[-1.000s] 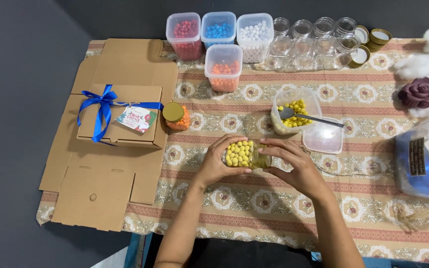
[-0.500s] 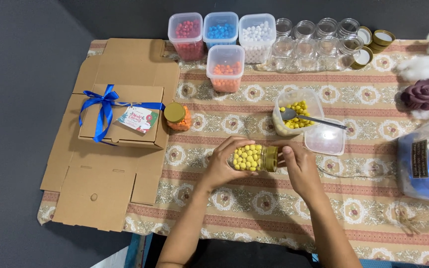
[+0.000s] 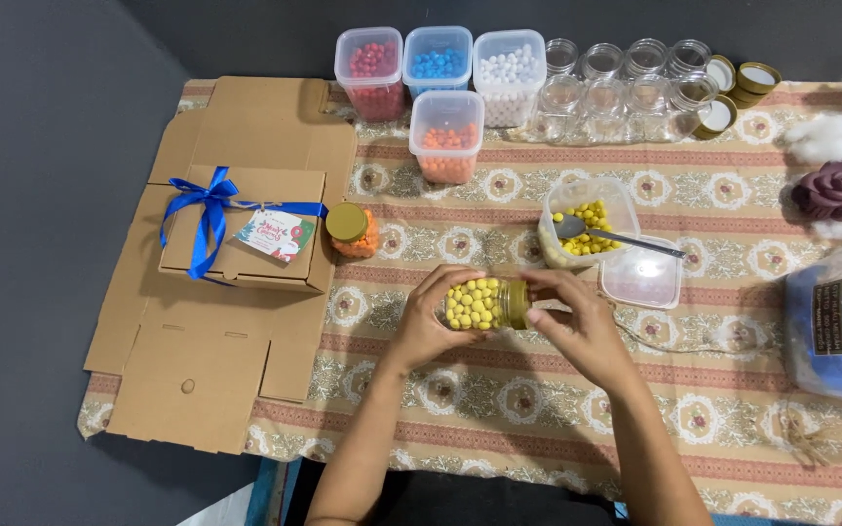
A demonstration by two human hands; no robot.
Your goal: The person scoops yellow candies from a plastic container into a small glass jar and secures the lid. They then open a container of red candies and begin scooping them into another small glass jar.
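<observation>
A small glass jar [image 3: 477, 304] full of yellow balls lies on its side between both my hands, above the patterned tablecloth [image 3: 499, 399]. My left hand [image 3: 429, 321] cups the jar's body. On the jar's gold lid end my right hand [image 3: 577, 321] is closed. Just behind stands a tub of yellow balls [image 3: 587, 222] with a spoon [image 3: 616, 235] in it, and its clear lid [image 3: 643, 276] lies beside it. A filled jar of orange balls [image 3: 353, 231] with a gold lid stands to the left.
A cardboard box with blue ribbon [image 3: 246, 239] sits on flat cardboard at left. Tubs of red [image 3: 372, 73], blue [image 3: 438, 63], white [image 3: 509, 76] and orange [image 3: 447, 136] balls stand at the back, beside several empty jars [image 3: 626, 83] and gold lids [image 3: 743, 83]. A blue-filled tub [image 3: 840, 321] and a purple rose [image 3: 835, 190] are at right.
The jar has shifted slightly to the right and my right hand has turned on the lid end. My left hand keeps cupping the jar.
</observation>
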